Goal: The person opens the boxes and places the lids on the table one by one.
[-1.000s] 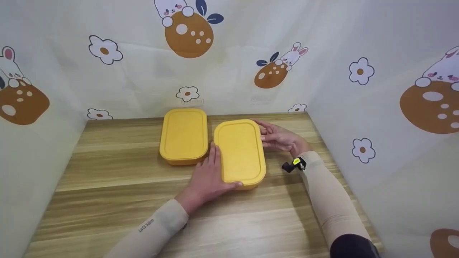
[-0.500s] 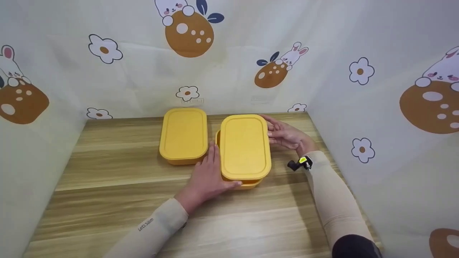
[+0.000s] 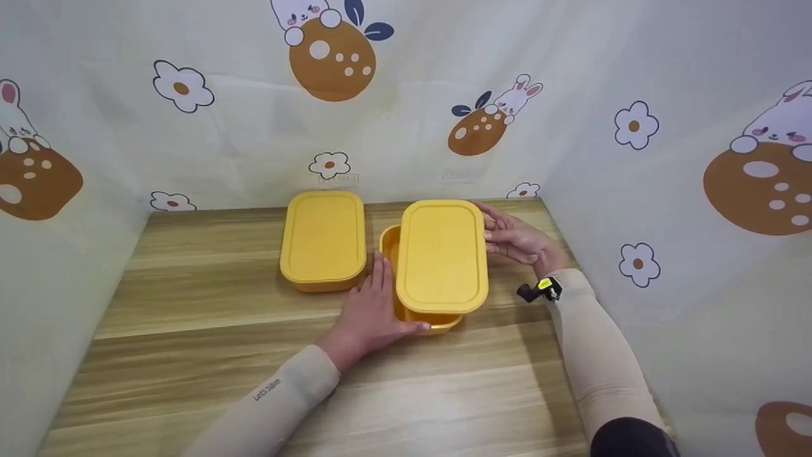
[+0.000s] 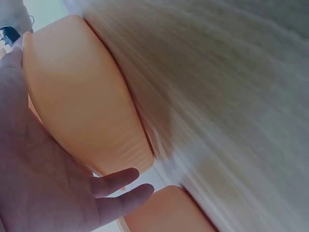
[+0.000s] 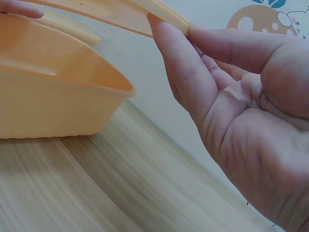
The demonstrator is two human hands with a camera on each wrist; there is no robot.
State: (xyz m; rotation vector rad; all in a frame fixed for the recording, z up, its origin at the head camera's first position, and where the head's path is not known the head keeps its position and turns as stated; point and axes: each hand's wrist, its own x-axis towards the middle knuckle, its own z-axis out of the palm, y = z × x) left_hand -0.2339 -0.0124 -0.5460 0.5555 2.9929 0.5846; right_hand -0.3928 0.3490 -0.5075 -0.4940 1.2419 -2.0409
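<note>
A yellow lidded box stands uncovered on the table, its lower part (image 3: 438, 327) showing an inside under the raised lid. My right hand (image 3: 517, 240) pinches the right edge of the yellow lid (image 3: 443, 257) between thumb and fingers; in the right wrist view the lid (image 5: 169, 17) is apart from the box (image 5: 53, 104). My left hand (image 3: 371, 311) lies against the box's near-left corner, fingers straight along its left side and thumb at the front rim. The left wrist view shows the palm (image 4: 43, 179) beside the box wall (image 4: 87, 96).
A second yellow box (image 3: 323, 238) with its lid on stands close to the left of my left fingers. The wooden table (image 3: 209, 292) meets printed cloth walls (image 3: 406, 127) at the back and on both sides.
The lid has come up off the box and shifted right and away with my right hand, exposing the box's left and front inside. My left hand has stayed on the box.
</note>
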